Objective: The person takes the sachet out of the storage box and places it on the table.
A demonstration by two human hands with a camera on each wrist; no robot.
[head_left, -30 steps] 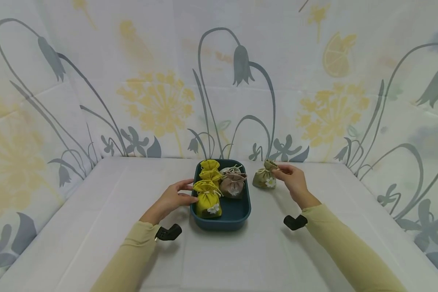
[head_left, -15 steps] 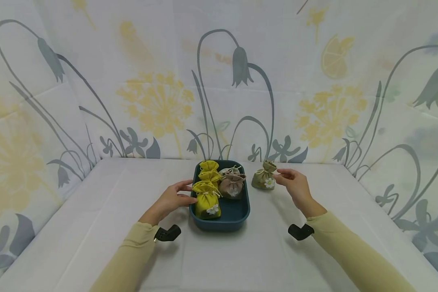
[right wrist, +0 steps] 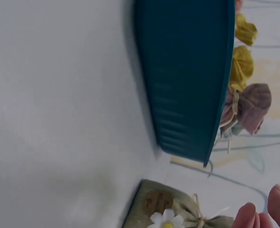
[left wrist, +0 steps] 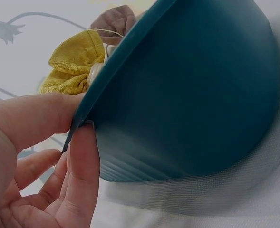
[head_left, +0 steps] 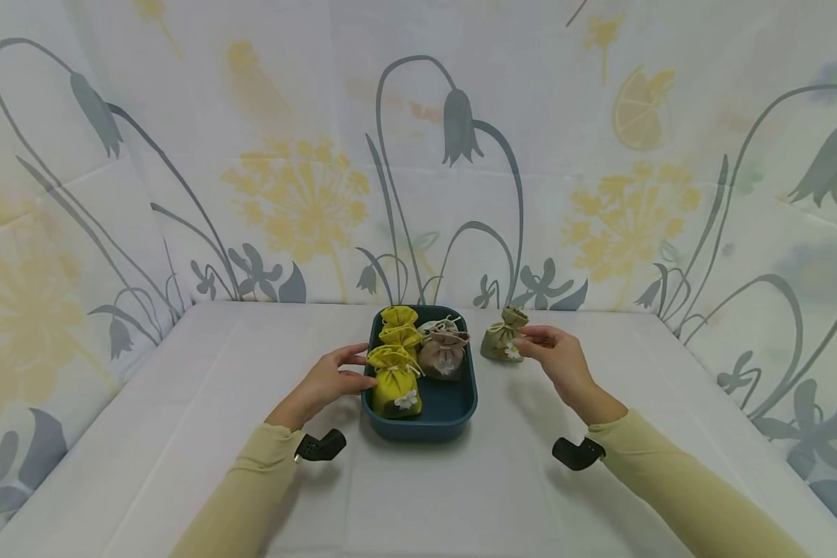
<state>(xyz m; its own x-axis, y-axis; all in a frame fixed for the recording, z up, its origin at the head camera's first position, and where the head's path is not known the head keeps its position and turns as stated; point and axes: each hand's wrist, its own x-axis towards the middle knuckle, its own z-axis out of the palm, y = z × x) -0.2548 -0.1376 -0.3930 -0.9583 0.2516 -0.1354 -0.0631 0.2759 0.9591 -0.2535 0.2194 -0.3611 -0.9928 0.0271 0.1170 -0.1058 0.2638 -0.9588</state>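
My left hand (head_left: pixel 323 387) grips the left side of a dark teal plastic tub (head_left: pixel 448 399). In the left wrist view the thumb lies inside its rim and the index finger (left wrist: pixel 82 175) outside. Yellow drawstring pouches (head_left: pixel 399 386) line the tub's left half, the front one bearing a white flower. A brownish-pink pouch (head_left: pixel 443 358) sits at the right, with a pale one (head_left: pixel 438 325) behind it. Right of the tub, an olive-green pouch (head_left: pixel 498 341) stands on the table. My right hand (head_left: pixel 563 363) is beside it, fingertips overlapping its flower, thumb and fingers apart in the right wrist view.
A white cloth covers the table (head_left: pixel 251 349). Flower-printed fabric (head_left: pixel 307 186) hangs behind it and along both sides. A black wrist device (head_left: pixel 321 446) is strapped under the left wrist, and another device (head_left: pixel 577 453) under the right.
My right hand has let go of the olive-green pouch's neck, drawn back to the right, then come back lower, by its flower. My left hand has kept its grip on the tub.
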